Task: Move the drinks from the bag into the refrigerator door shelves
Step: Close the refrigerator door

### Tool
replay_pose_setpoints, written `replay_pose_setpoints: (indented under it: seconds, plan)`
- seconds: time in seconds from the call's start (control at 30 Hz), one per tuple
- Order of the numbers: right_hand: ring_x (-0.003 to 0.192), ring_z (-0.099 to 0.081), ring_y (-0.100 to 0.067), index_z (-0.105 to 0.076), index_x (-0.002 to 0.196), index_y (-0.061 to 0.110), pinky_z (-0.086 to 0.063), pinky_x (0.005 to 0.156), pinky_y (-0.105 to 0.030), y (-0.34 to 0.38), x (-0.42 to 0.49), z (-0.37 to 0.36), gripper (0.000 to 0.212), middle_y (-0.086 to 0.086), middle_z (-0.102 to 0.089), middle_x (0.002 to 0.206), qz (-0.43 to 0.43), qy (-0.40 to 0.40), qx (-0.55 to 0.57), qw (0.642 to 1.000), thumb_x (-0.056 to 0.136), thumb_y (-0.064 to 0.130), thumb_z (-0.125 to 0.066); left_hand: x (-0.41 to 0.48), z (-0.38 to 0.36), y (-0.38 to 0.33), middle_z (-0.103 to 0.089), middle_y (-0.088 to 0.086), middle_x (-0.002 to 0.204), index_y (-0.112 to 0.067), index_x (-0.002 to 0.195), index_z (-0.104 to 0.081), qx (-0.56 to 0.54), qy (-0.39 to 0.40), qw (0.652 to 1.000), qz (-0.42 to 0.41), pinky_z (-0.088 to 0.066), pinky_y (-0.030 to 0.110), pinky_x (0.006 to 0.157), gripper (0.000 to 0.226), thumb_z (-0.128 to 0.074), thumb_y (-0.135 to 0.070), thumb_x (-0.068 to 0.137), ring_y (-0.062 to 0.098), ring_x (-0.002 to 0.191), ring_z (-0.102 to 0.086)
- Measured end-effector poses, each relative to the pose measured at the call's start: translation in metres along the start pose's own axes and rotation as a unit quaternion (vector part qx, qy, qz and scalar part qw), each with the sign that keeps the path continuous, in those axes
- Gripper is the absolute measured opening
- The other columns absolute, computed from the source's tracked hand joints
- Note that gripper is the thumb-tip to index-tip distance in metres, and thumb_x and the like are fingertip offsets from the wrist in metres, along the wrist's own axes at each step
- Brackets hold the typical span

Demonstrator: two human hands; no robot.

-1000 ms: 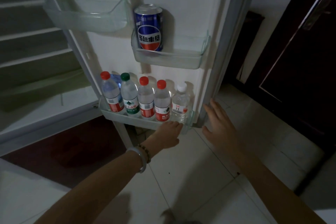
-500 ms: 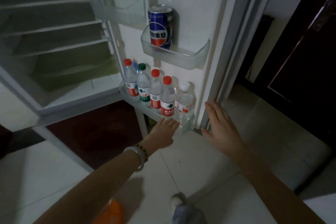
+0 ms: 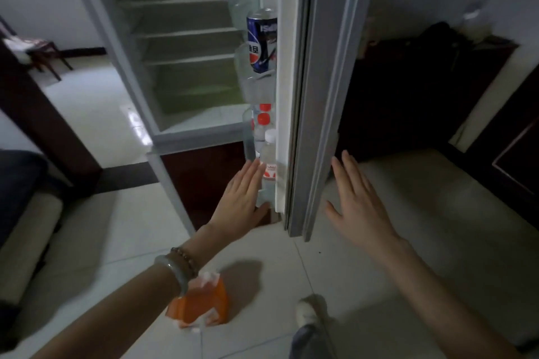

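The refrigerator door (image 3: 309, 96) stands nearly edge-on to me. In its middle shelf sits a blue cola can (image 3: 260, 44). The lower shelf (image 3: 249, 137) holds several water bottles, red caps and one white-capped bottle (image 3: 269, 157) at the near end. My left hand (image 3: 243, 198) lies flat and open against the lower shelf's inner side, beside the white-capped bottle. My right hand (image 3: 354, 198) is open, fingers spread, just off the door's outer face. An orange and white bag (image 3: 201, 303) lies on the floor under my left forearm.
The open fridge compartment (image 3: 186, 67) shows bare shelves. A dark cabinet (image 3: 408, 90) stands right of the door. A chair (image 3: 40, 52) is at the far left and a sofa edge (image 3: 26, 213) at the near left. My shoe (image 3: 310, 309) rests on the white tiled floor.
The door has swung toward the fridge body, from facing me to nearly edge-on. Both hands followed it, the left uncurling to a flat palm. The view shifted and the bag came fully into view.
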State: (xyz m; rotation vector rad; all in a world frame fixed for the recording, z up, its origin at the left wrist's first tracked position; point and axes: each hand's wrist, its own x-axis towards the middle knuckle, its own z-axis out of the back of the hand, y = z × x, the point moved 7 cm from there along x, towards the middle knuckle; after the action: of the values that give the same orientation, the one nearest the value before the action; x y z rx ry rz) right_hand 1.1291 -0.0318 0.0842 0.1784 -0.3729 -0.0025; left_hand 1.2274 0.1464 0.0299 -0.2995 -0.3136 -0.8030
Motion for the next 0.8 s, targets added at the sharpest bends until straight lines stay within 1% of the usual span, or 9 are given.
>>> replay_pose_setpoints:
  seconds: [0.07, 0.17, 0.23, 0.33, 0.4, 0.53, 0.7, 0.77, 0.8]
  plan:
    - [0.141, -0.015, -0.029, -0.013, 0.145, 0.004, -0.015, 0.113, -0.037, 0.023, 0.013, -0.006, 0.081, -0.017, -0.015, 0.153, 0.027, 0.003, 0.004, 1.000, 0.085, 0.027, -0.062, -0.010, 0.033, -0.002, -0.023, 0.016, 0.153, -0.003, 0.146, -0.019, -0.002, -0.048, 0.999, -0.008, -0.016, 0.041, 0.117, 0.070, -0.042, -0.042, 0.092, 0.026, 0.144, -0.010]
    - [0.138, -0.024, -0.031, -0.017, 0.144, 0.003, -0.024, 0.111, -0.045, 0.059, 0.038, -0.016, 0.070, -0.019, -0.023, 0.151, 0.068, -0.001, 0.015, 0.998, 0.090, 0.031, -0.053, -0.018, 0.068, -0.003, -0.021, 0.018, 0.153, -0.002, 0.145, -0.020, 0.003, -0.093, 0.995, -0.025, -0.015, 0.039, 0.117, 0.067, -0.046, -0.037, 0.094, 0.026, 0.144, -0.012]
    - [0.140, -0.021, -0.030, -0.014, 0.145, 0.007, -0.025, 0.112, -0.047, 0.085, 0.057, -0.023, 0.065, -0.017, -0.020, 0.152, 0.097, -0.005, 0.026, 0.995, 0.093, 0.032, -0.044, -0.019, 0.081, 0.006, -0.018, 0.017, 0.153, -0.002, 0.145, -0.019, 0.021, -0.105, 0.994, -0.022, -0.013, 0.039, 0.118, 0.067, -0.048, -0.035, 0.095, 0.026, 0.144, -0.011]
    - [0.143, -0.006, -0.025, -0.004, 0.147, 0.015, -0.014, 0.116, -0.043, 0.120, 0.087, -0.039, 0.069, -0.012, -0.005, 0.156, 0.140, 0.013, 0.058, 0.988, 0.094, 0.033, -0.045, -0.021, 0.089, 0.039, -0.007, 0.015, 0.156, -0.003, 0.148, -0.007, 0.012, -0.099, 0.994, 0.035, -0.011, 0.038, 0.118, 0.077, -0.052, -0.035, 0.093, 0.022, 0.145, -0.004]
    - [0.143, -0.006, -0.026, -0.005, 0.147, 0.015, -0.013, 0.114, -0.042, 0.143, 0.112, -0.047, 0.072, -0.012, -0.005, 0.156, 0.171, 0.009, 0.064, 0.983, 0.092, 0.036, -0.047, -0.026, 0.093, 0.067, 0.000, 0.014, 0.157, -0.003, 0.148, 0.000, 0.003, -0.096, 0.992, 0.077, -0.012, 0.038, 0.118, 0.085, -0.055, -0.036, 0.091, 0.022, 0.145, -0.002]
    - [0.143, -0.002, -0.027, -0.003, 0.147, 0.016, -0.009, 0.115, -0.042, 0.190, 0.161, -0.075, 0.072, -0.013, -0.001, 0.156, 0.236, 0.029, 0.062, 0.969, 0.094, 0.038, -0.045, -0.034, 0.109, 0.128, 0.015, 0.007, 0.155, -0.008, 0.146, 0.014, -0.004, -0.085, 0.986, 0.142, -0.009, 0.030, 0.114, 0.095, -0.055, -0.038, 0.088, 0.018, 0.143, 0.000]
    - [0.143, -0.005, -0.031, -0.008, 0.147, 0.016, -0.007, 0.114, -0.045, 0.243, 0.224, -0.115, 0.073, -0.016, -0.004, 0.156, 0.305, 0.043, 0.047, 0.950, 0.091, 0.037, -0.050, -0.031, 0.126, 0.212, 0.019, 0.004, 0.156, -0.011, 0.146, 0.017, -0.050, -0.075, 0.976, 0.196, -0.012, 0.013, 0.111, 0.096, -0.058, -0.031, 0.090, 0.016, 0.144, -0.005]
    - [0.142, -0.008, -0.032, -0.012, 0.146, 0.014, -0.008, 0.113, -0.045, 0.257, 0.254, -0.128, 0.074, -0.017, -0.009, 0.155, 0.313, 0.040, 0.036, 0.948, 0.089, 0.034, -0.054, -0.023, 0.128, 0.242, 0.019, 0.006, 0.156, -0.011, 0.146, 0.017, -0.058, -0.076, 0.972, 0.214, -0.003, 0.006, 0.109, 0.096, -0.059, -0.028, 0.090, 0.016, 0.145, 0.001]
    - [0.142, -0.009, -0.032, -0.014, 0.146, 0.014, -0.008, 0.113, -0.045, 0.262, 0.268, -0.134, 0.074, -0.017, -0.011, 0.154, 0.315, 0.037, 0.030, 0.948, 0.088, 0.032, -0.057, -0.017, 0.128, 0.256, 0.019, 0.008, 0.155, -0.012, 0.146, 0.016, -0.052, -0.074, 0.971, 0.220, 0.000, 0.008, 0.109, 0.095, -0.059, -0.028, 0.090, 0.018, 0.144, 0.005]
